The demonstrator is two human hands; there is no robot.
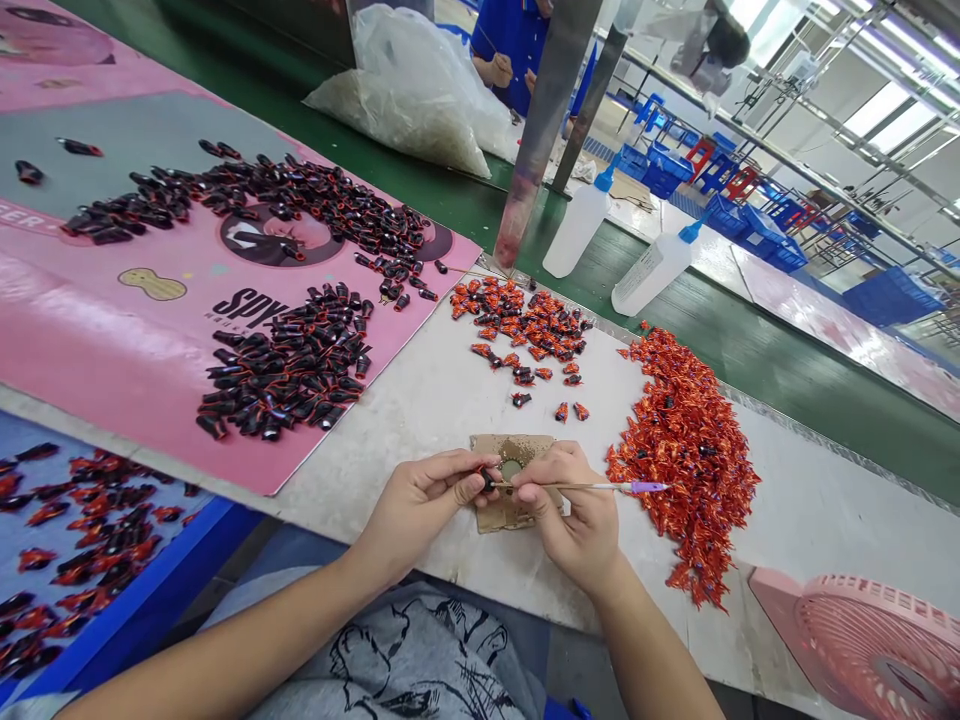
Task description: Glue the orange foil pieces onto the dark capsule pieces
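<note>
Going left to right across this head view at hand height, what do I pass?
Blue-edged board with scattered black-and-red pieces → bare left hand → bare right hand → loose heap of small red-orange pieces → round pink plastic fan

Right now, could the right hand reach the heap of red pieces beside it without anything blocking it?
Probably yes. The right hand sits just left of the heap of red pieces, with only white tabletop between them. It grips a purple-ended tool, which it would likely need to set down first.
</note>
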